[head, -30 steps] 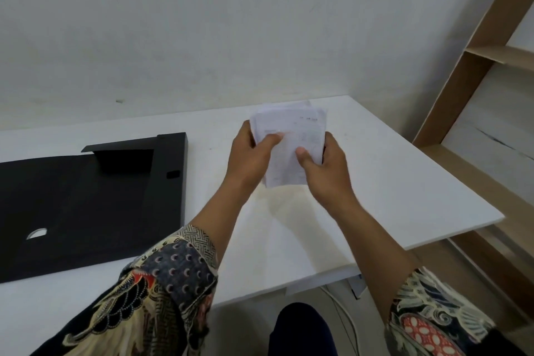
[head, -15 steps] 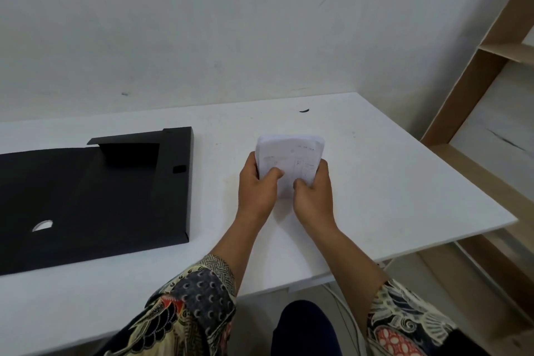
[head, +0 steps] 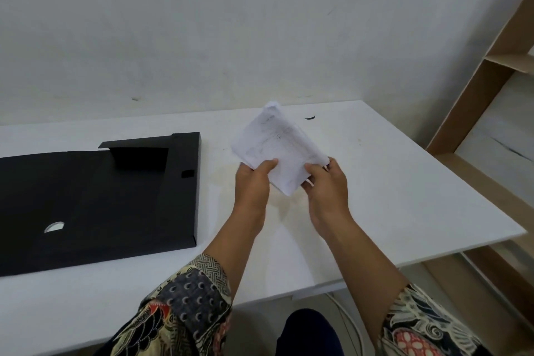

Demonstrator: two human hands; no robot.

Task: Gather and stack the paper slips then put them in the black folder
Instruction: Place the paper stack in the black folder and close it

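A stack of white paper slips [head: 277, 147] with faint print is held above the white table, tilted with one corner pointing away and to the left. My left hand [head: 252, 185] grips its lower left edge. My right hand [head: 326, 182] grips its lower right edge. The black folder [head: 95, 199] lies open and flat on the table to the left of my hands, with a raised flap at its far side and a small round hole near its left part.
The white table [head: 404, 196] ends at its right and front edges close by. A wooden shelf unit [head: 491, 113] stands to the right. A small dark scrap [head: 310, 117] lies near the table's back edge. A white wall is behind.
The stack has turned from upright to a tilted, diamond-like angle and risen slightly. Both hands keep their grip on it.
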